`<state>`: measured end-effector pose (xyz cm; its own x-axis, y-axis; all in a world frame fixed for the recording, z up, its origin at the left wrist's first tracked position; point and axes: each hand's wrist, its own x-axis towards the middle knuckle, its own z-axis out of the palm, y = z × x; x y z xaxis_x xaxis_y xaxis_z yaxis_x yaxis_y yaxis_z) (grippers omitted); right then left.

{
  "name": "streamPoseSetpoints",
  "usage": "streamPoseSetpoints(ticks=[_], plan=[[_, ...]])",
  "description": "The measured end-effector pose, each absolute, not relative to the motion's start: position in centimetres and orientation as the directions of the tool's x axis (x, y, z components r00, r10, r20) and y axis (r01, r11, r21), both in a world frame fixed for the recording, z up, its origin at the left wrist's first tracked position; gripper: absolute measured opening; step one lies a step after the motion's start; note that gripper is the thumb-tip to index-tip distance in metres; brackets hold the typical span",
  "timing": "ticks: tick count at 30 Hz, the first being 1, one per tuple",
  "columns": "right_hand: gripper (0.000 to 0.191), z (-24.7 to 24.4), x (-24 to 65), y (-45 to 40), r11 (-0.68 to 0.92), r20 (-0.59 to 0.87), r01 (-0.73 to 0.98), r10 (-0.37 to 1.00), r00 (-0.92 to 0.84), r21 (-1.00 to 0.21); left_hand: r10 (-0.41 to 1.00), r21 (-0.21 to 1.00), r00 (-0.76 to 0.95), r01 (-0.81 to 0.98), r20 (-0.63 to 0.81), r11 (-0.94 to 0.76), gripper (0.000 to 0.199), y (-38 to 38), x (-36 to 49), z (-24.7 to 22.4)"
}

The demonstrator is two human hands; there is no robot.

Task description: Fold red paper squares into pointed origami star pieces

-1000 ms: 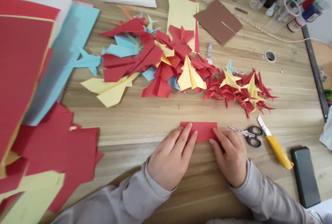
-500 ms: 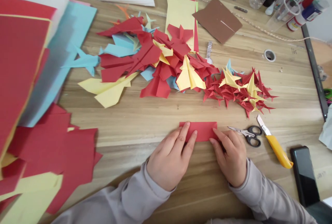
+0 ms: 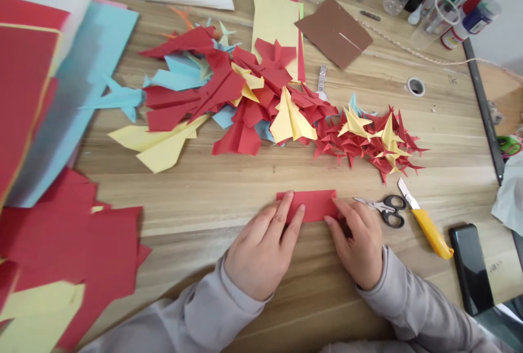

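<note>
A red paper strip (image 3: 310,205) lies flat on the wooden table (image 3: 196,195) directly in front of the person, between the two hands. It is a narrow rectangle with its long side running across the body, and its edges look straight and neat. Both ends are partly covered by the hands, so how many layers it has, or whether it has any creases, is hard to make out.

The left hand (image 3: 263,249) and right hand (image 3: 355,244) are apart, one at each end of the strip. The fingers (image 3: 292,211) of the left hand lie on top of the paper, and those of the right hand touch its other end. Both hands are slightly curled and not spread wide. The thumbs are hidden, so I cannot tell whether either hand is pinching the strip.

Just past the right hand lie scissors (image 3: 382,210), a yellow utility knife (image 3: 429,232) and a black phone (image 3: 469,268). Ahead of both hands is a heap of folded paper planes (image 3: 245,102). Farther left of the left hand are loose red sheets (image 3: 77,244).
</note>
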<state>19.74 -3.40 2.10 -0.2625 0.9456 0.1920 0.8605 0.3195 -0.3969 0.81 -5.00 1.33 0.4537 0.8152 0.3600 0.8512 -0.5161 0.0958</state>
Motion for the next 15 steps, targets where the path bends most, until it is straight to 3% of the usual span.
streamPoseSetpoints(ticks=[5, 15], plan=[[0.021, 2.27, 19.58, -3.26, 0.301, 0.189, 0.839, 0.952, -0.24, -0.453, 0.796, 0.059, 0.483, 0.841, 0.365, -0.538, 0.033, -4.83, 0.69, 1.46], [0.022, 2.1, 19.77, -3.48, 0.317, 0.177, 0.846, 0.948, -0.265, -0.428, 0.796, 0.025, 0.478, 0.852, 0.372, -0.523, 0.032, -4.83, 0.85, 1.57]])
